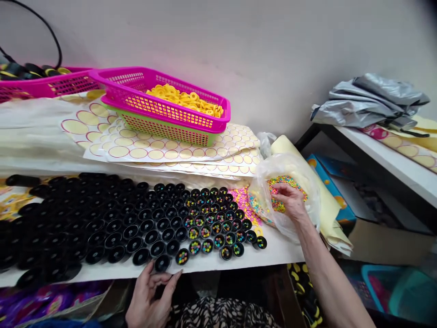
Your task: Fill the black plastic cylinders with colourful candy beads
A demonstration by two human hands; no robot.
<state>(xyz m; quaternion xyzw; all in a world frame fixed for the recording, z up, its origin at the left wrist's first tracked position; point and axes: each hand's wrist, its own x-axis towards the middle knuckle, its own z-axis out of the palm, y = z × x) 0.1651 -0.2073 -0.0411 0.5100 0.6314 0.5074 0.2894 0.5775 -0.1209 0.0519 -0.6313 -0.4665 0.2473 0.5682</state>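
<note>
Rows of small black round cups [136, 223] cover the white table top [273, 253]; those at the right hold coloured beads [211, 228], those at the left are empty. My left hand [150, 296] pinches one empty black cup [161, 263] at the table's front edge. My right hand [290, 200] reaches into a clear plastic bag [300, 173] full of coloured beads [285, 184], fingers curled down among them; what they hold is hidden.
A pink basket [164, 98] of yellow rings rests on a green basket, on sheets of round stickers [164, 150]. A second pink basket [44, 84] stands far left. At the right are a shelf [385, 159] with grey wrapping and boxes below.
</note>
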